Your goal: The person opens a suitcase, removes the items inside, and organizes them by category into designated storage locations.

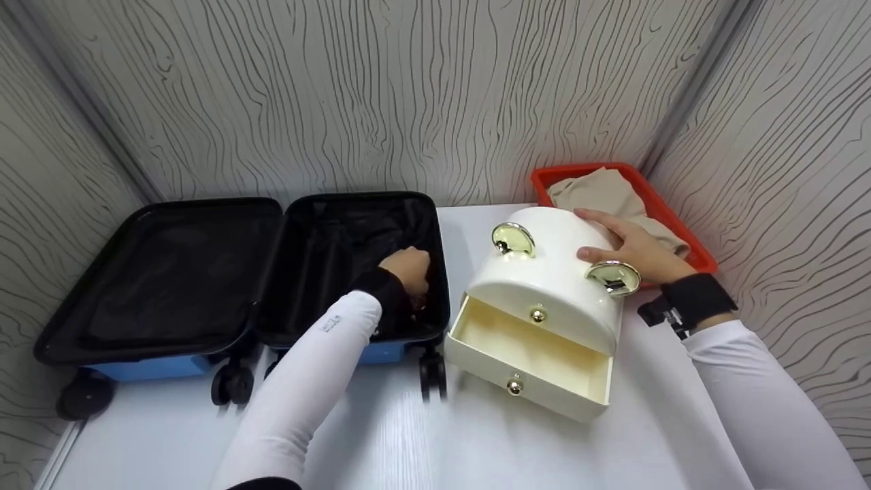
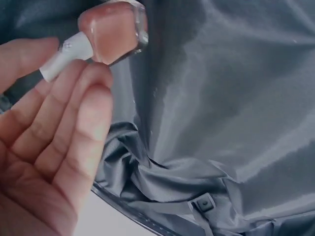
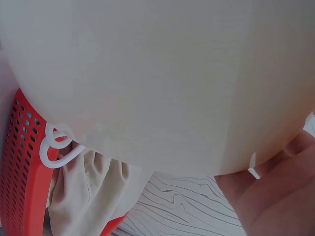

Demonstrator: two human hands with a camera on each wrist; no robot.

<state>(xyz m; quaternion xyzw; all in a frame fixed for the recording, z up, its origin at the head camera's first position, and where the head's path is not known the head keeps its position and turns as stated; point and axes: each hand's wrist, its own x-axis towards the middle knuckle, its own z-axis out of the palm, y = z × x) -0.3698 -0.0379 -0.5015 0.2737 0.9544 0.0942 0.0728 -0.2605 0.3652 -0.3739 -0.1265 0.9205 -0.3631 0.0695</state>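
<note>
In the left wrist view, my left hand pinches a nail polish bottle by its white cap, with the thumb on one side and the fingers on the other. Peach polish shows through the clear glass. The head view has this hand inside the right half of the open suitcase, over its black lining. With fingers spread, my right hand rests on the curved top of a white storage box. The lower drawer of the box is pulled out, and its cream inside holds nothing visible.
The suitcase's left half lies flat beside the wall, its wheels toward me. Behind the box, a red basket holds beige cloth at the back right corner. Two round gold-rimmed ears stick up from the box.
</note>
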